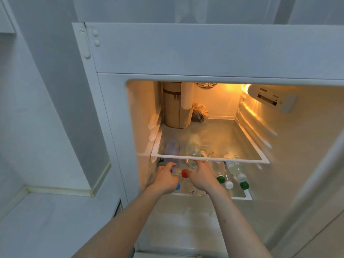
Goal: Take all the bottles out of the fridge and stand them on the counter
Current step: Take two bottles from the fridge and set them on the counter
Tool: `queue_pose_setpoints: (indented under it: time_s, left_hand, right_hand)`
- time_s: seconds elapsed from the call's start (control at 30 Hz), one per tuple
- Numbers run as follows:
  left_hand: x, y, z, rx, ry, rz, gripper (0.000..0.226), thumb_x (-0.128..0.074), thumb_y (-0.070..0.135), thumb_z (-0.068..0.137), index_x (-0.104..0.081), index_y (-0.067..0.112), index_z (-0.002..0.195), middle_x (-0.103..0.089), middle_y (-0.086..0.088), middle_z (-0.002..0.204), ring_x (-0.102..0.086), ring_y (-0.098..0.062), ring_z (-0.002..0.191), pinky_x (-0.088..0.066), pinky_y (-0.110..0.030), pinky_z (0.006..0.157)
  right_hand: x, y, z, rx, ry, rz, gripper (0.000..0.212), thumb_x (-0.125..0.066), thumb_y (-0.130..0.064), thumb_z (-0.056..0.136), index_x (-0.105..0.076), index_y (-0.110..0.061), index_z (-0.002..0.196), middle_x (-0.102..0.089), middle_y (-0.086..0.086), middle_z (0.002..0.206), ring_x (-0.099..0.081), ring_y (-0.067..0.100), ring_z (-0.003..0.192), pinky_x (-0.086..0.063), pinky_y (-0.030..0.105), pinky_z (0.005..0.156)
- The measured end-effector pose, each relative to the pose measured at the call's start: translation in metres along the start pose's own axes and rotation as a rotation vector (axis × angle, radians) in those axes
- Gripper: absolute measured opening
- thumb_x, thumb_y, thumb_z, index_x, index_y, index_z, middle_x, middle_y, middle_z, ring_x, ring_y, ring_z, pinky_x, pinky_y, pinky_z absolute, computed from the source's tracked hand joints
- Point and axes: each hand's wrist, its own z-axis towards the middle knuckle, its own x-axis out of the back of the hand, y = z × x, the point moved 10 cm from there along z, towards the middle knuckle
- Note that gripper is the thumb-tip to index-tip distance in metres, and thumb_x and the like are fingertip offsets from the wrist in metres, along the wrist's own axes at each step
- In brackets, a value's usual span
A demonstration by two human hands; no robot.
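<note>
both hands under glass shelf (204, 158) of open fridge (214, 53). left hand (164, 180) curled round clear bottle (176, 171) lying below shelf. right hand (200, 176) closed round neck of red-capped bottle (184, 173) just beside it. more bottles (234, 176) lying right of hands, green and white caps outward. counter (46, 220) left of fridge.
</note>
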Motion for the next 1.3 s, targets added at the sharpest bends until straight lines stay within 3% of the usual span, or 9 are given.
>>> queue_pose_setpoints:
  time_s: [0.13, 0.27, 0.37, 0.57, 0.73, 0.93, 1.0, 1.13, 1.3]
  left_hand:
    - [-0.005, -0.007, 0.012, 0.042, 0.000, 0.009, 0.048, -0.053, 0.016, 0.095, -0.046, 0.026, 0.142, -0.038, -0.001, 0.120, -0.054, -0.023, 0.104, -0.052, -0.036, 0.093]
    - [-0.010, -0.015, 0.022, 0.068, 0.003, 0.023, 0.050, -0.053, 0.018, 0.097, -0.044, 0.024, 0.146, -0.040, -0.001, 0.123, -0.050, -0.020, 0.102, -0.046, -0.031, 0.087]
    - [-0.012, -0.014, 0.026, 0.081, 0.003, 0.008, 0.054, -0.053, 0.017, 0.096, -0.042, 0.027, 0.149, -0.042, -0.001, 0.125, -0.053, -0.020, 0.103, -0.045, -0.029, 0.082]
    - [-0.016, -0.015, 0.029, 0.126, 0.000, 0.002, 0.052, -0.051, 0.014, 0.094, -0.048, 0.029, 0.144, -0.043, -0.006, 0.133, -0.056, -0.026, 0.112, -0.052, -0.038, 0.099]
    - [-0.010, -0.015, 0.029, 0.102, 0.038, 0.034, 0.040, -0.050, 0.013, 0.094, -0.054, 0.030, 0.130, -0.044, -0.001, 0.116, -0.057, -0.022, 0.094, -0.054, -0.037, 0.092]
    - [-0.008, -0.016, 0.016, 0.073, 0.110, 0.078, 0.028, -0.057, 0.015, 0.095, -0.049, 0.035, 0.114, -0.048, -0.001, 0.114, -0.058, -0.020, 0.090, -0.057, -0.039, 0.085]
    - [-0.006, -0.016, 0.008, 0.057, 0.156, 0.075, 0.029, -0.059, 0.015, 0.097, -0.047, 0.036, 0.113, -0.048, 0.000, 0.114, -0.057, -0.017, 0.086, -0.058, -0.040, 0.083]
    - [0.002, -0.005, -0.011, -0.043, 0.256, 0.053, 0.021, -0.055, 0.021, 0.102, -0.041, 0.036, 0.109, -0.046, 0.000, 0.113, -0.054, -0.013, 0.081, -0.052, -0.035, 0.076]
    - [0.017, 0.006, -0.043, -0.103, 0.376, -0.043, 0.016, -0.054, 0.026, 0.105, -0.044, 0.038, 0.109, -0.050, 0.001, 0.109, -0.054, -0.009, 0.079, -0.049, -0.026, 0.068]
  right_hand:
    - [-0.002, 0.003, 0.010, -0.007, -0.032, -0.019, 0.068, -0.067, -0.046, 0.089, -0.043, -0.032, 0.152, -0.047, 0.002, 0.151, -0.051, 0.030, 0.132, -0.049, 0.049, 0.107]
    - [-0.004, 0.002, 0.014, 0.008, -0.057, -0.034, 0.066, -0.065, -0.042, 0.091, -0.039, -0.041, 0.152, -0.049, 0.004, 0.150, -0.054, 0.029, 0.128, -0.051, 0.045, 0.103]
    - [-0.001, 0.000, 0.015, 0.023, -0.062, -0.013, 0.063, -0.064, -0.037, 0.091, -0.041, -0.044, 0.149, -0.057, 0.005, 0.139, -0.062, 0.026, 0.111, -0.056, 0.042, 0.094]
    - [0.003, -0.001, 0.014, 0.048, -0.040, 0.034, 0.045, -0.062, -0.028, 0.094, -0.047, -0.042, 0.135, -0.065, 0.006, 0.113, -0.065, 0.026, 0.090, -0.053, 0.034, 0.073]
    - [0.009, -0.002, 0.006, 0.078, 0.045, 0.087, 0.040, -0.063, -0.020, 0.093, -0.052, -0.038, 0.127, -0.064, 0.003, 0.115, -0.063, 0.029, 0.100, -0.055, 0.038, 0.083]
    - [0.016, 0.004, -0.010, 0.056, 0.145, 0.129, 0.036, -0.067, -0.024, 0.095, -0.058, -0.029, 0.130, -0.058, -0.001, 0.123, -0.060, 0.025, 0.112, -0.048, 0.033, 0.087]
    - [0.019, 0.004, -0.017, 0.077, 0.199, 0.186, 0.028, -0.068, -0.022, 0.094, -0.060, -0.030, 0.120, -0.059, -0.004, 0.119, -0.060, 0.021, 0.108, -0.045, 0.030, 0.084]
    - [0.028, 0.003, -0.033, 0.122, 0.331, 0.258, 0.019, -0.072, -0.023, 0.093, -0.060, -0.032, 0.106, -0.062, -0.010, 0.106, -0.059, 0.002, 0.080, -0.041, 0.023, 0.067]
    - [0.031, 0.006, -0.058, 0.175, 0.466, 0.365, 0.018, -0.070, -0.025, 0.095, -0.055, -0.035, 0.098, -0.061, -0.017, 0.098, -0.058, 0.000, 0.088, -0.048, 0.027, 0.069]
